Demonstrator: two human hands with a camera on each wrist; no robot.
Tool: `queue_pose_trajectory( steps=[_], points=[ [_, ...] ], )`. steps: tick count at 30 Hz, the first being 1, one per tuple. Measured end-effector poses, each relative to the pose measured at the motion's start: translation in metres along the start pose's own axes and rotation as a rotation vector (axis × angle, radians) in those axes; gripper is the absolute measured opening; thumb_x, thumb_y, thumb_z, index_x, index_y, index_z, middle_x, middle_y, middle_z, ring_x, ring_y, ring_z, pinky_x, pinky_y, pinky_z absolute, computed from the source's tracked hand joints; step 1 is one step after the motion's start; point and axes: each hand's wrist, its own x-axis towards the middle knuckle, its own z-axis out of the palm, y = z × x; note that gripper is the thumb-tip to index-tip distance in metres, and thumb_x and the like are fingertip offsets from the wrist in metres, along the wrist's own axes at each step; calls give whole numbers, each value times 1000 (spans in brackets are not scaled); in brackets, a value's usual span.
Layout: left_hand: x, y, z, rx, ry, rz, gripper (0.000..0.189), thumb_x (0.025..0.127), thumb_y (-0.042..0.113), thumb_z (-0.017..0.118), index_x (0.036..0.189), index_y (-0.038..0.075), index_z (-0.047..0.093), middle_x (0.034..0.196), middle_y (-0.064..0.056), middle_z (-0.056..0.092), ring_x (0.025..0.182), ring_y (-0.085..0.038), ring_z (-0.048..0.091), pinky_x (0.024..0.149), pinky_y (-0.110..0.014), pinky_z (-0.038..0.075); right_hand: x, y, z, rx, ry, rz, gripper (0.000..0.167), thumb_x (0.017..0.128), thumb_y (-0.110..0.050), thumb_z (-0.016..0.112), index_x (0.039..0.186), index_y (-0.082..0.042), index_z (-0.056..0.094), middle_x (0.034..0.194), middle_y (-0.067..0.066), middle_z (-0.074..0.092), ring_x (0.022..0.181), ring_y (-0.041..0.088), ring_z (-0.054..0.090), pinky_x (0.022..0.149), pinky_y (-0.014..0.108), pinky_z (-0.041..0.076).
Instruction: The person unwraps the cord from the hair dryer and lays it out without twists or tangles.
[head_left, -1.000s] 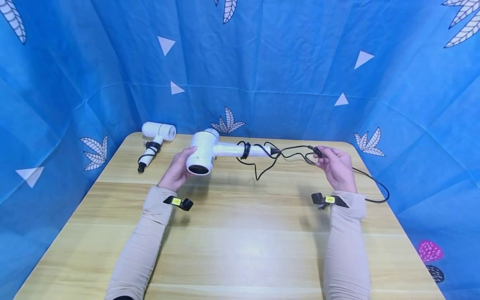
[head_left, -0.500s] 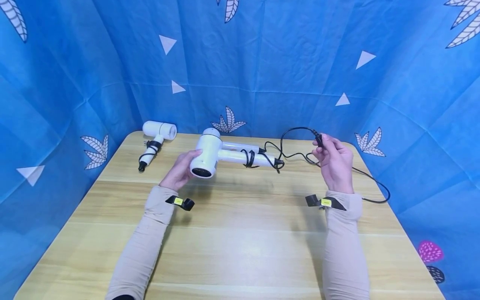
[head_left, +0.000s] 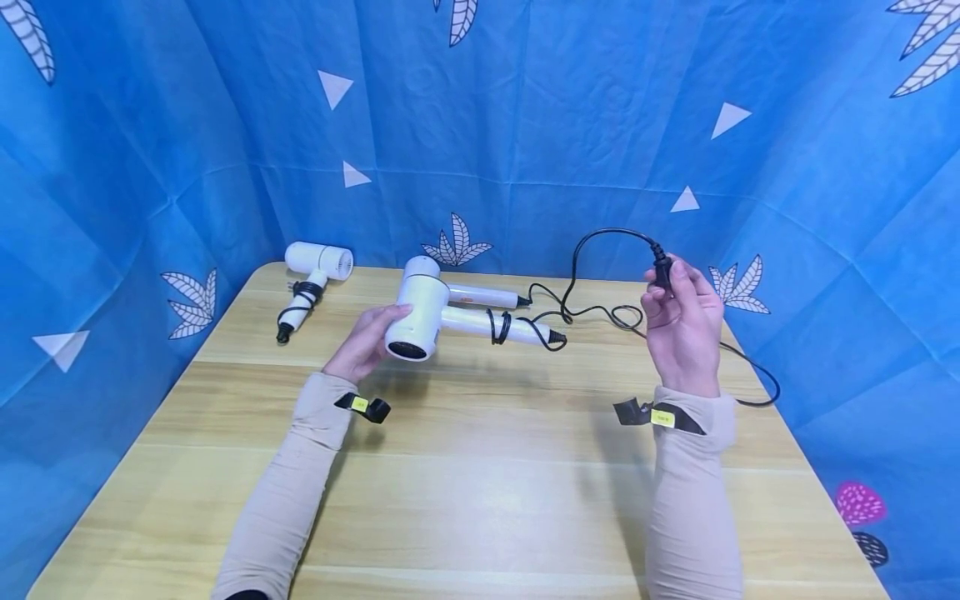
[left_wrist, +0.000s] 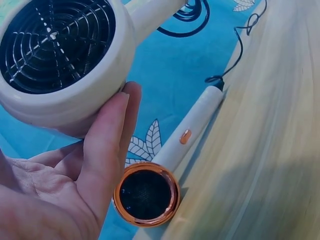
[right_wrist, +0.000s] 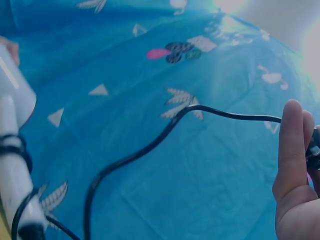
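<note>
A white hair dryer (head_left: pixel 422 307) is held up over the table by my left hand (head_left: pixel 363 342), which grips its barrel. Its dark grille (left_wrist: pixel 57 47) faces the left wrist camera, and black cord coils (head_left: pixel 499 327) wrap round the handle. My right hand (head_left: pixel 686 333) is raised at the right and pinches a black plug (head_left: pixel 663 272) between thumb and fingers. From the plug a black cord (head_left: pixel 600 231) arches down toward the dryers. Just behind the held dryer lies a second white hair dryer (head_left: pixel 483 296), its copper-ringed end (left_wrist: pixel 146 194) showing in the left wrist view.
A third white hair dryer (head_left: pixel 318 262), cord wound on its handle, lies at the table's back left corner. Another length of black cord (head_left: pixel 757 403) trails along the right edge of the wooden table (head_left: pixel 480 500). Blue patterned cloth (head_left: pixel 480 125) surrounds the table.
My right hand has lifted the plug, drawing the cord into a high arch. My left hand has brought the held dryer slightly right and nearer, exposing the dryer behind it.
</note>
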Motion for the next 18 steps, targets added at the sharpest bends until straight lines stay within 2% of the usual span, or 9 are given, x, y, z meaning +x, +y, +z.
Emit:
queue_pose_trajectory(
  steps=[8, 13, 18],
  points=[
    [5, -5, -5, 30, 23, -9, 51, 102, 36, 58, 137, -1, 52, 97, 8, 74, 90, -8, 71, 81, -24, 60, -12, -8, 12, 140, -125, -1, 15, 105, 2, 52, 110, 11, 63, 89, 24, 71, 64, 21, 70, 59, 25, 63],
    [7, -8, -8, -2, 69, -16, 37, 104, 35, 58, 126, 6, 57, 95, 8, 73, 86, -8, 70, 75, -23, 59, -18, -11, 19, 194, -207, 8, 16, 106, 5, 48, 111, 13, 61, 89, 26, 71, 66, 23, 70, 60, 25, 63],
    [8, -9, -11, -60, 110, -24, 30, 105, 35, 57, 121, 9, 56, 93, 8, 73, 83, -7, 70, 69, -21, 57, -24, -14, 23, 219, -251, 8, 17, 105, 6, 47, 110, 15, 60, 88, 29, 71, 65, 24, 70, 59, 25, 62]
  ],
)
